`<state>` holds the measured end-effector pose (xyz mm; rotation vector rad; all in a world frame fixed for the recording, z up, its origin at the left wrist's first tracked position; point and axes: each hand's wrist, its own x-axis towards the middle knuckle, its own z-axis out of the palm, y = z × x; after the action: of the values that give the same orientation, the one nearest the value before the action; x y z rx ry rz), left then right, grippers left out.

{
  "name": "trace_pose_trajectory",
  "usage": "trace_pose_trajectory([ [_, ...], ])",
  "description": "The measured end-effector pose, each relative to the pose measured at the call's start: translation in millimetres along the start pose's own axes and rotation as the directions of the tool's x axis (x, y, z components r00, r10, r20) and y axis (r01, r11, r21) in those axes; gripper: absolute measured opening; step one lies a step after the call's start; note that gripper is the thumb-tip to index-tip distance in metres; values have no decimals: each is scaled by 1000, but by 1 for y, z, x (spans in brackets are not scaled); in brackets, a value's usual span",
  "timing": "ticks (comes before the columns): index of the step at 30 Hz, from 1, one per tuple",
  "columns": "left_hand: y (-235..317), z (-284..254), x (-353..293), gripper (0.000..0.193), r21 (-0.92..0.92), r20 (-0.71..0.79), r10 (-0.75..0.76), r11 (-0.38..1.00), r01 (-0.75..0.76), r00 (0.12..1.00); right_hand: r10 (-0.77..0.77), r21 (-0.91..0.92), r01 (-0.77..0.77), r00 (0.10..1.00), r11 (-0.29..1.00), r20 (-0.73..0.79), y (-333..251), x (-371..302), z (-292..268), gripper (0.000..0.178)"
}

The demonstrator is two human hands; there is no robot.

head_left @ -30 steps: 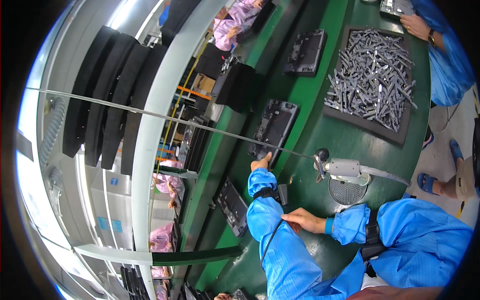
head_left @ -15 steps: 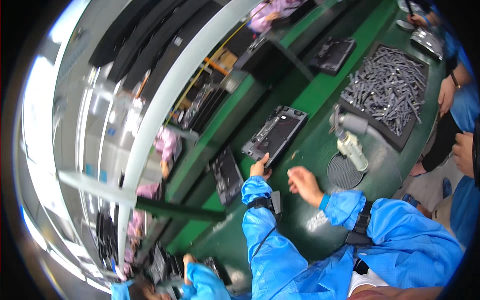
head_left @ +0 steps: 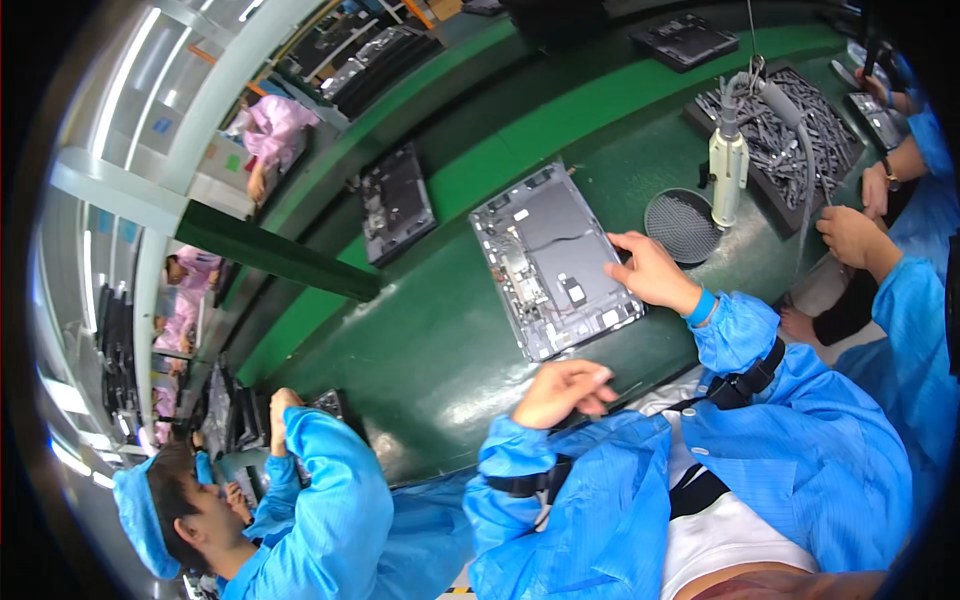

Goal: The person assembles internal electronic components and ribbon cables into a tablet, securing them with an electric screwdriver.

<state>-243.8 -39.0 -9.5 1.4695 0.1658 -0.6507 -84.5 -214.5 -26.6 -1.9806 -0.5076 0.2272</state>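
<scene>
An opened laptop base (head_left: 560, 235) lies on the green table in front of me, its inner parts and a dark cable facing up. My right hand (head_left: 655, 270) grips its right edge, the thumb over the top face. The other fingers are partly hidden at the rim. Just below the near edge of the base is my left hand (head_left: 565, 393), apart from it, fingers loosely bent and holding nothing. To the right, a pale electric screwdriver (head_left: 728, 175) hangs upright by a round dark ribbed mat (head_left: 683, 228).
A tray (head_left: 785, 195) heaped with small grey parts sits at the far right. More laptop bases (head_left: 395, 205) (head_left: 685, 40) rest on the green line beyond. A dark green beam (head_left: 275, 250) crosses on the left. Co-workers sit close on both sides, one hand (head_left: 850, 238) near the tray.
The laptop base has come nearer, off the far strip onto the table before me. My left hand has let go of it and drawn back; my right hand has taken its right edge.
</scene>
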Motion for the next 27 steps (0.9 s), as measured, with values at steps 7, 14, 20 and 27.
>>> trace_pose_trajectory([
  [7,17,-63,32,25,602,-656,603,781,-167,453,-444,-484,357,893,799,-76,-21,-8,-3,21],
  [14,5,-68,56,20,575,-661,660,752,-323,357,-462,-500,454,879,737,116,-37,10,-3,15],
  [20,9,-62,49,17,598,-627,683,730,-331,375,-246,-317,317,938,894,243,-34,25,-1,16],
  [27,17,-54,45,12,711,-492,771,624,-325,404,-133,-84,155,964,984,231,-65,11,1,10],
])
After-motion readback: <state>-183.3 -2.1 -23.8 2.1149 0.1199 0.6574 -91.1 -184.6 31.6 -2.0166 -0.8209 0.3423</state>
